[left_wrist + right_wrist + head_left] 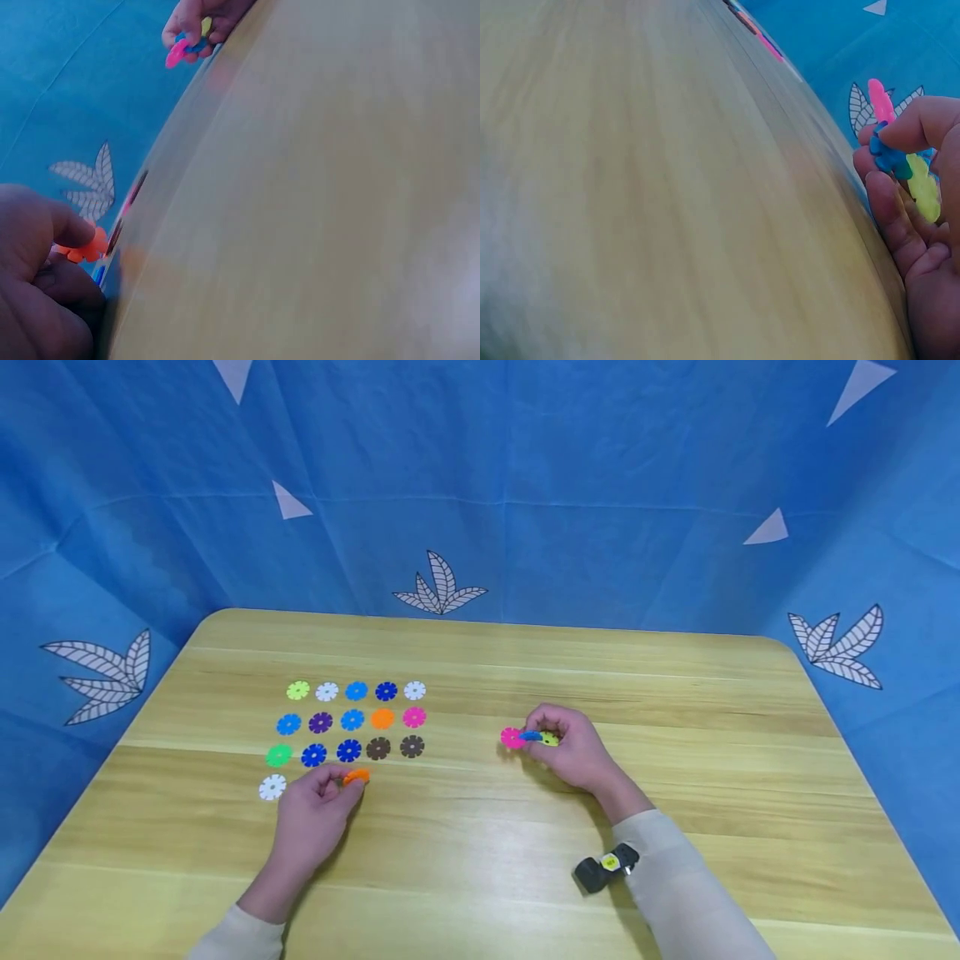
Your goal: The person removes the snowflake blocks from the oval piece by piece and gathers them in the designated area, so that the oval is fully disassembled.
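Observation:
My left hand (317,810) pinches an orange notched plastic disc (357,776) between thumb and fingers, just in front of the third row of discs. In the left wrist view the same orange disc (88,246) shows at the fingertips. My right hand (572,748) grips several notched discs above the middle of the table: a pink disc (512,738), a blue disc (531,736) and a yellow-green disc (550,739). The right wrist view shows the blue disc (889,152) under the thumb, with the pink disc (881,100) sticking out beyond it.
Rows of coloured discs lie on the wooden table (465,860) at the left, among them a white disc (272,787), a green disc (278,755) and a brown disc (412,746). A blue cloth (480,468) hangs behind. A black strapped device (606,867) sits at my right cuff.

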Demonstrator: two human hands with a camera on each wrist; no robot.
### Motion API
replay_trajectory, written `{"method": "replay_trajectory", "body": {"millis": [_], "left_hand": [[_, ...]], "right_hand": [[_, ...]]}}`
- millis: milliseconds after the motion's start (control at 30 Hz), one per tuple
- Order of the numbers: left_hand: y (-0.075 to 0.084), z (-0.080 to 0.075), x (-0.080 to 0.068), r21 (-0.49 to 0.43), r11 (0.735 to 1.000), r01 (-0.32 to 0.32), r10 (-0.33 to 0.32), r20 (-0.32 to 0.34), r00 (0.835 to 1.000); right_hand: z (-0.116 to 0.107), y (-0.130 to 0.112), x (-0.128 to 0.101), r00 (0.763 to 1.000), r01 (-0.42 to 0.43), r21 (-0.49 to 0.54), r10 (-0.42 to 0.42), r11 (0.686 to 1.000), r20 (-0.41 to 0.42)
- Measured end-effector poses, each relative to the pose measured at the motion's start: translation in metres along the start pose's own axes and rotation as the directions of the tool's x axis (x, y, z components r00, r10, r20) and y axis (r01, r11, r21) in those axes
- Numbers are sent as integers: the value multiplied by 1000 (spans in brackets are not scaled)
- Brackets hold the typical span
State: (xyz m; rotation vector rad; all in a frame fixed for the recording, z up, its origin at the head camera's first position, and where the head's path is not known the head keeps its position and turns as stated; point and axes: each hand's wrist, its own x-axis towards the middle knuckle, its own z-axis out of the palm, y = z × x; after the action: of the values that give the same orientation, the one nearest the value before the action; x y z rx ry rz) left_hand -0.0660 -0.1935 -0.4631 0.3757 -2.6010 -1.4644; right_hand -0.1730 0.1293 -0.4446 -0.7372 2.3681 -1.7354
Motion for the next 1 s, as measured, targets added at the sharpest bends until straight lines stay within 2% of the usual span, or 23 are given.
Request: {"method": "replay_trajectory", "body": {"millis": [267,400,533,700,767,1000], "left_hand": [[-6,-14,-1,56,998,41,-42,2,999],[-7,-22,-1,91,994,56,-57,14,998],[-9,-30,-2,155,986,67,-66,-10,998],[-11,-37,-3,220,973,65,-57,-42,998],[-12,-38,-5,242,968,58,-46,-56,997],[-15,-41,-7,292,956,30,-1,-99,995]], "right_hand": [[0,3,0,1000,-4,-10,4,1000,-7],[1,19,1,1000,-14,-9,13,1000,-13],[1,34,3,1000,-24,-9,24,1000,-14],[1,37,4,999,-34,-7,34,999,-14],[1,35,4,999,-40,-9,40,999,-18],[1,-3,0,999,-51,-19,51,999,-12]]}}
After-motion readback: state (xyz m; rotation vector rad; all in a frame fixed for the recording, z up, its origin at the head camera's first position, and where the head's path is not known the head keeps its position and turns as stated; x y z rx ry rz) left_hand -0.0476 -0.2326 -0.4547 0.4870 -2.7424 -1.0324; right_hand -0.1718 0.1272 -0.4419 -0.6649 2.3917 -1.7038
